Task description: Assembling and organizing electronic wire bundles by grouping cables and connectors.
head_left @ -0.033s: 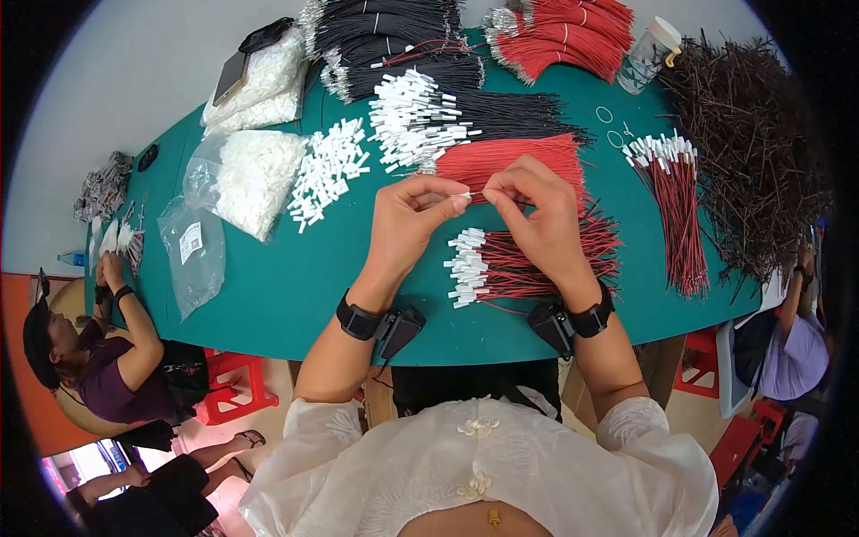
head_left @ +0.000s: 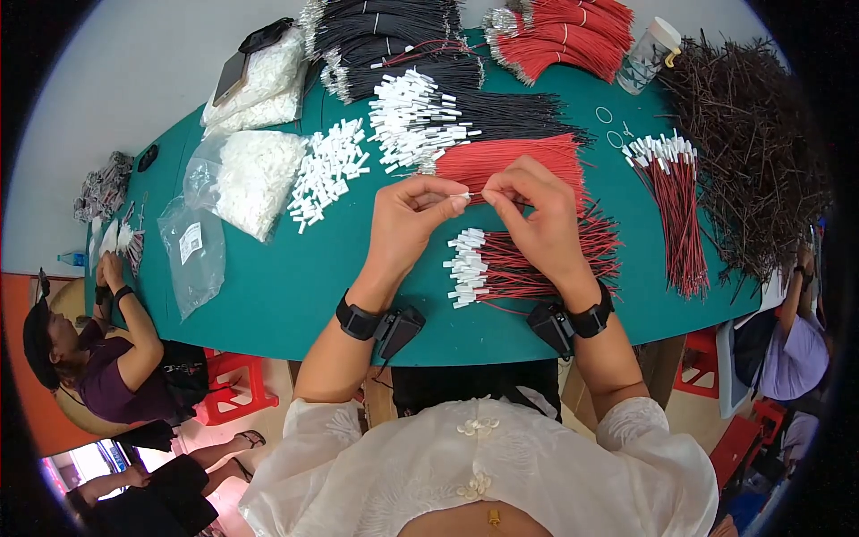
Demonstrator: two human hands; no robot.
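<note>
Over the middle of the table, my left hand (head_left: 413, 215) is closed, thumb and forefinger pinching a small white connector housing (head_left: 466, 195). My right hand (head_left: 540, 210) is closed too, its fingertips pinched just right of the housing; what they hold is too small to tell. Behind both hands lies a bundle of red wires (head_left: 510, 161). Below my right hand is a pile of red and black wires with white connectors (head_left: 468, 267) at their left ends. Farther back, black wires (head_left: 523, 115) have a heap of white connectors (head_left: 413, 116) at their left.
Loose white housings (head_left: 329, 170) lie beside a plastic bag of housings (head_left: 259, 179). More black wire bundles (head_left: 385, 45) and red ones (head_left: 568, 36) sit at the back, near a clear cup (head_left: 646, 58). A dark tangled wire pile (head_left: 752, 152) fills the right. A co-worker (head_left: 116, 358) sits left.
</note>
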